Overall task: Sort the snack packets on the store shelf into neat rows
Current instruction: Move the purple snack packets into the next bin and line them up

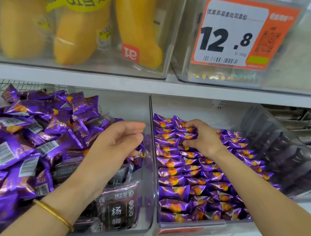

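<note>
Store shelf (78,79), white and flat-edged, crossing the view from nine to three o'clock. Two clear, hard plastic bins below it: left bin (129,105) at eight o'clock, right bin (187,229) at four o'clock, their walls touching. Left bin: loose packets (24,133), glossy purple foil pillows with crimped ends and white barcode patches, heaped at all angles. Right bin: rowed packets (192,179), the same purple foil with orange print, laid flat in straight lines from front to rear. Dark packets (118,210), matt brown-black with white characters, at the left bin's front right corner. Upper tier: yellow banana-shaped packs (79,33) in clear film at eleven o'clock; orange-and-white price tag (230,33) at one o'clock. Right hand (206,138), palm down, fingers (188,124) and thumb curled round a few rowed packets at the rear left of the rows, at the hand's nine o'clock. Left hand (113,144), palm sideways above the heap, fingers loosely curved; whether they pinch a packet cannot be told. Gold bangle (54,214), thin and smooth, on the left wrist.
</note>
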The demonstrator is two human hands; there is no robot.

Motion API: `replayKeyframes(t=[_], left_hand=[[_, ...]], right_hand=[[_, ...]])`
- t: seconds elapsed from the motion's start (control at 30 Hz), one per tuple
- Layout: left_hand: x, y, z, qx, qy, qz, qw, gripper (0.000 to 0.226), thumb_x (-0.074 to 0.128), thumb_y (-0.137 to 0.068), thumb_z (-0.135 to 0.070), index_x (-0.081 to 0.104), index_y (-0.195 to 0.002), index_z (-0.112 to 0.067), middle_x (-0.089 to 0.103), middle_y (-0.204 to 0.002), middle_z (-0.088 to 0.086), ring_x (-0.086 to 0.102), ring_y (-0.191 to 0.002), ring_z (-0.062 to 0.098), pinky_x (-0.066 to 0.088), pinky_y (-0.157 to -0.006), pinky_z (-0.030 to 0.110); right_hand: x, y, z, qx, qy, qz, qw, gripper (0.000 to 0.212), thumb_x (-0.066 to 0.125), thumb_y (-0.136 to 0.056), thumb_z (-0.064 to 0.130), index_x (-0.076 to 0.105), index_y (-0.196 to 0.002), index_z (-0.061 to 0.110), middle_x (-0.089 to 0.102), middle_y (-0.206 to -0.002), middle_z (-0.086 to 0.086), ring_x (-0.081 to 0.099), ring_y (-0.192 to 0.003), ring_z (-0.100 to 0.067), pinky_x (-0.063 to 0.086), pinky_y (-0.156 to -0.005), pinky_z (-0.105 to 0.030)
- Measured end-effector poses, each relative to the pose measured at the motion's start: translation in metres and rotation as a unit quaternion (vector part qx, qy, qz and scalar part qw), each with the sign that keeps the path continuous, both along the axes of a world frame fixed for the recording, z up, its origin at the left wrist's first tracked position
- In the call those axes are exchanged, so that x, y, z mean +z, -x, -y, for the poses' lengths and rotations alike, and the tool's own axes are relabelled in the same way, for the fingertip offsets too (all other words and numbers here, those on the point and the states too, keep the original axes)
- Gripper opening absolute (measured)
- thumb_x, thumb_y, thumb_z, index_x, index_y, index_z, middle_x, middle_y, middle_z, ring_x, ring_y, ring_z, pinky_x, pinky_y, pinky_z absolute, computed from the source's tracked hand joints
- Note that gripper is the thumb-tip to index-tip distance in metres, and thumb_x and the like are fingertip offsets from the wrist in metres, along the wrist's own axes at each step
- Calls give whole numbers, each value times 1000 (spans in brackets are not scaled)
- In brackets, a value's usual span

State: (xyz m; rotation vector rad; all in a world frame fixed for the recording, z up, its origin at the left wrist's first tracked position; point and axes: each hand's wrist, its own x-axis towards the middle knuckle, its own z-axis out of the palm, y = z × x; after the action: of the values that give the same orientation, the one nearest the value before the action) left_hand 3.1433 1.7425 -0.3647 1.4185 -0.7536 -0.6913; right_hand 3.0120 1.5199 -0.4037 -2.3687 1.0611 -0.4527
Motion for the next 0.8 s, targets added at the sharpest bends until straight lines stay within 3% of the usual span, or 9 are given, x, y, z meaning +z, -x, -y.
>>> replayKeyframes(t=[0.07,0.23,0.4,0.53,0.67,0.8], left_hand=[[1,-2,-1,9,-1,-8,1000,21,56,-90,-10,67,-104,-22,67,-106,-3,63,-84,4,53,-85,32],[5,-10,-3,33,26,-57,997,19,55,-89,-6,67,-99,-17,64,-114,10,60,-102,18,51,-78,29],[9,-16,-5,44,43,-97,993,18,54,-88,-4,66,-96,-15,63,-116,15,59,-102,18,50,-77,30],[10,-18,-5,50,40,-105,992,19,52,-89,-3,65,-97,-14,64,-115,13,59,-103,18,49,-78,30],[10,-22,-5,57,27,-89,994,20,53,-89,-2,65,-97,-17,64,-113,11,60,-103,17,53,-71,23],[4,-31,-3,74,-10,0,997,22,51,-92,-1,63,-101,-17,63,-111,9,63,-86,13,56,-74,25]], right_hand=[[-1,-1,-2,-1,0,-4,1000,56,75,-76,11,49,-125,14,52,-129,-4,49,-117,-20,38,-91,-22],[3,4,1,-20,-50,15,998,68,79,-73,11,42,-129,10,48,-130,-6,48,-117,-23,40,-89,-26],[7,11,5,-36,-68,46,996,52,78,-74,12,51,-119,9,53,-111,-4,52,-103,-18,42,-82,-25],[5,6,2,-36,-39,40,998,51,77,-75,17,53,-120,9,55,-110,-5,50,-96,-14,41,-81,-24],[2,8,1,-39,-27,42,998,58,78,-75,20,50,-125,11,56,-116,-8,51,-97,-13,41,-82,-23],[1,10,-2,-31,0,20,999,69,78,-73,21,43,-132,11,55,-124,-11,54,-109,-22,44,-88,-30]])
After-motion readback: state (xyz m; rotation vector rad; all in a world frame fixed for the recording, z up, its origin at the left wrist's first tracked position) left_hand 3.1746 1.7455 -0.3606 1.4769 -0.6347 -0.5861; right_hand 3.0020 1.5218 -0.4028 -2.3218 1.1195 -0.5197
